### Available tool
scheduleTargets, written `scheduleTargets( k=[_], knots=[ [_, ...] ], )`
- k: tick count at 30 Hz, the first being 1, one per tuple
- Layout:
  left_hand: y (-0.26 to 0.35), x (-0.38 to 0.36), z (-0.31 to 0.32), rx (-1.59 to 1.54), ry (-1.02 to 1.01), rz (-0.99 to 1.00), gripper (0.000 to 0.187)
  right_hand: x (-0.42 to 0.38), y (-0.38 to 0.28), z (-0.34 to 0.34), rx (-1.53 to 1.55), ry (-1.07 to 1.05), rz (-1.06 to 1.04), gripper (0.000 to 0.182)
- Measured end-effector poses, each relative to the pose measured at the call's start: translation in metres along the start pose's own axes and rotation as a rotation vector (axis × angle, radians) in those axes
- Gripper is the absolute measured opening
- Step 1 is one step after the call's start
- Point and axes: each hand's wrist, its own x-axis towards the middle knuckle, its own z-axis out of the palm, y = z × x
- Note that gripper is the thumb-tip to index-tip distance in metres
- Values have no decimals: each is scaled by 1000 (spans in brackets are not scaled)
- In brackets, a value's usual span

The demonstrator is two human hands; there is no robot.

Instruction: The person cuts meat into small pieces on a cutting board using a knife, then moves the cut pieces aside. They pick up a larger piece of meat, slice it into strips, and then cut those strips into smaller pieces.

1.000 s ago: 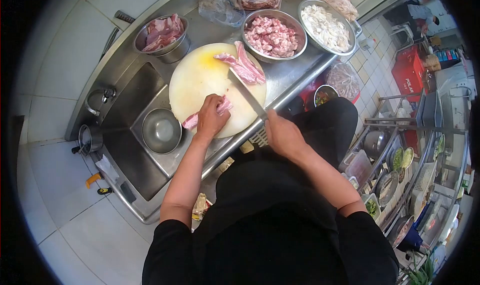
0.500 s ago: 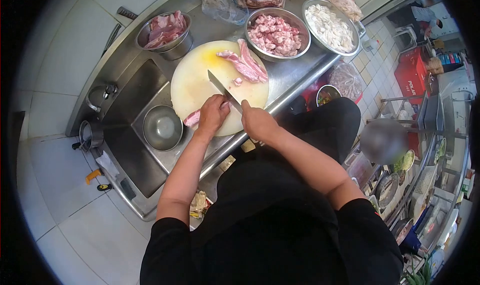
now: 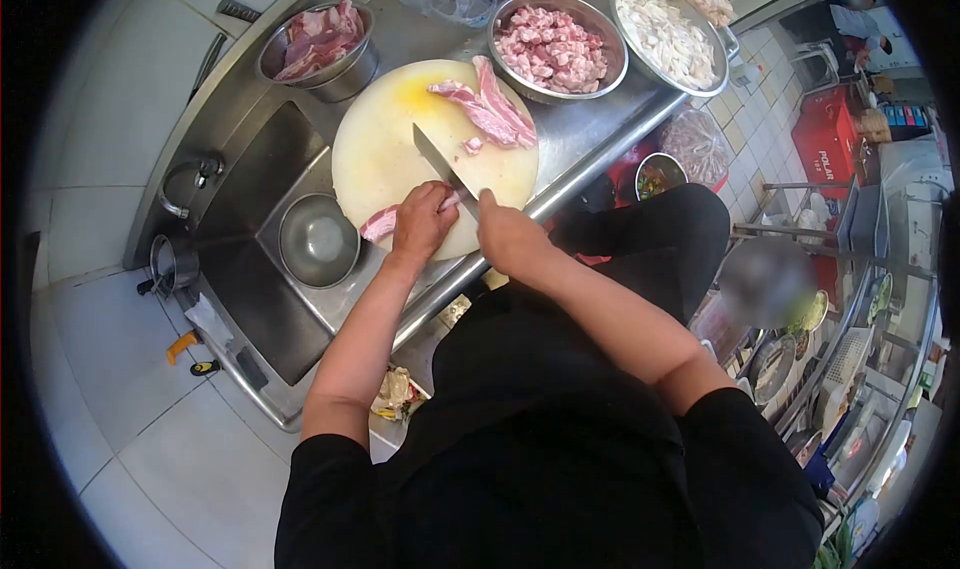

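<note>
On a round white cutting board (image 3: 370,159), my left hand (image 3: 422,221) is closed over a strip of raw meat (image 3: 380,224); one end sticks out to its left and a small end shows by the knife. My right hand (image 3: 510,234) grips the handle of a knife (image 3: 437,158), its blade angled up and left across the board, close to my left fingers. Farther up the board lie more long strips of raw meat (image 3: 490,114), with a small cut piece (image 3: 472,146) beside them.
Behind the board stand a bowl of diced meat (image 3: 555,54), a bowl of white pieces (image 3: 668,39) and a metal pot of meat slices (image 3: 318,44). Left is a steel sink (image 3: 270,179) with a metal bowl (image 3: 320,239). A red crate (image 3: 825,139) and racks stand right.
The view has shifted slightly, so the counter items sit a little higher in the picture. Both hands keep their hold on the meat and the knife, with little visible movement.
</note>
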Motion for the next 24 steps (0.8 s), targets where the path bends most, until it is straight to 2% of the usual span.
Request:
scheduleTargets(
  k=[4, 7, 9, 12, 15, 17, 18, 20, 21, 23, 24],
  knots=[
    [-4, -3, 7, 40, 75, 39, 26, 5, -2, -4, 25, 22, -26, 25],
    [-4, -3, 11, 101, 75, -12, 24, -42, 10, -2, 14, 45, -53, 25],
    [-3, -6, 12, 93, 89, -33, 24, -71, 19, -12, -32, -72, 85, 24],
    [-6, 1, 6, 97, 141, -70, 24, -95, 36, -22, 17, -61, 114, 23],
    [-3, 1, -4, 91, 136, -106, 29, -83, 38, -15, 7, 7, 91, 24],
    [3, -4, -16, -113, 65, -174, 38, -70, 37, -18, 28, 61, 112, 23],
    [4, -4, -23, -107, 64, -176, 38, -64, 35, -20, 45, 114, 134, 23],
    [3, -6, -34, -42, 28, -41, 42, -59, 30, -25, 23, 109, 104, 23],
    [1, -7, -37, -42, 28, -42, 42, -59, 28, -27, -7, 105, 76, 23],
    [-2, -6, -41, 115, -167, 115, 34, -59, 28, -20, 1, 113, 33, 22],
    [-3, -6, -36, 115, -166, 117, 34, -60, 26, -18, 13, 119, -7, 22]
  ],
)
